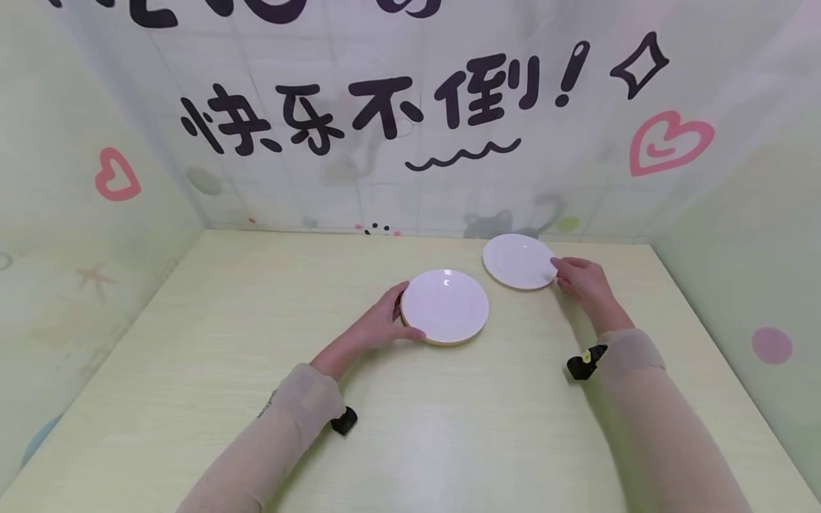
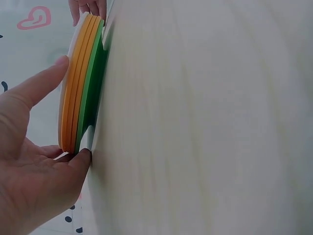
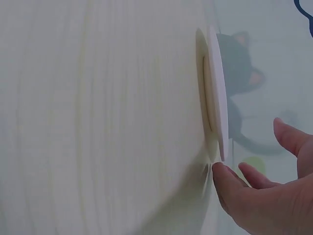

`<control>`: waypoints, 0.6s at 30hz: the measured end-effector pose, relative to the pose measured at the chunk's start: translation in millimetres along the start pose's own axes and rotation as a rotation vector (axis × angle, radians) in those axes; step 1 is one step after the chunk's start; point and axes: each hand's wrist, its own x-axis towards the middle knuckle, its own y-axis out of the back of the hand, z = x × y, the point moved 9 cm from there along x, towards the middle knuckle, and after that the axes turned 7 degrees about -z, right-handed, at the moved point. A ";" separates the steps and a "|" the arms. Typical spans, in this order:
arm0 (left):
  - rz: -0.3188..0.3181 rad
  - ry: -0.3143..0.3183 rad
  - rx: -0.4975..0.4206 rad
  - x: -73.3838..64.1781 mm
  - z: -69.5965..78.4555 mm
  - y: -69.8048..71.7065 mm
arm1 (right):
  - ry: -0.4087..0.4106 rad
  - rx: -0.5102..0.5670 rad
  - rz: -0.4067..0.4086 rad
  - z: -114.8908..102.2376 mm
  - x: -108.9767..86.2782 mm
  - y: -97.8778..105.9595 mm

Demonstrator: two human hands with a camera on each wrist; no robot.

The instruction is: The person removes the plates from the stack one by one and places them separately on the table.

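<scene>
A stack of plates (image 1: 445, 306) lies near the middle of the table, a white one on top. From the side, in the left wrist view, orange plates (image 2: 78, 93) show under the white one and a green plate (image 2: 93, 83) at the bottom. My left hand (image 1: 380, 324) grips the stack's left side, thumb at the upper rim and fingers curled round the lower edge. Farther back to the right, a single white plate (image 1: 518, 261) lies on the table. Right at its rim is my right hand (image 1: 585, 281); in the right wrist view its thumb and fingers are spread.
The pale wood-grain table (image 1: 212, 370) ends at a printed back wall cloth (image 1: 398, 185) close behind the single plate. Side walls (image 1: 737, 299) stand along the left and right edges. A small black camera (image 1: 585, 363) is strapped at the right wrist.
</scene>
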 end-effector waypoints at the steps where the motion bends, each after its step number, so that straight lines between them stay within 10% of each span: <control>1: 0.000 -0.002 0.003 0.2 0.6 0.5 | 0.014 -0.027 0.008 -2.2 -1.4 1.2; 18: 0.006 -0.012 0.009 0.0 1.4 0.4 | 0.192 0.067 -0.132 -28.5 -24.2 -40.8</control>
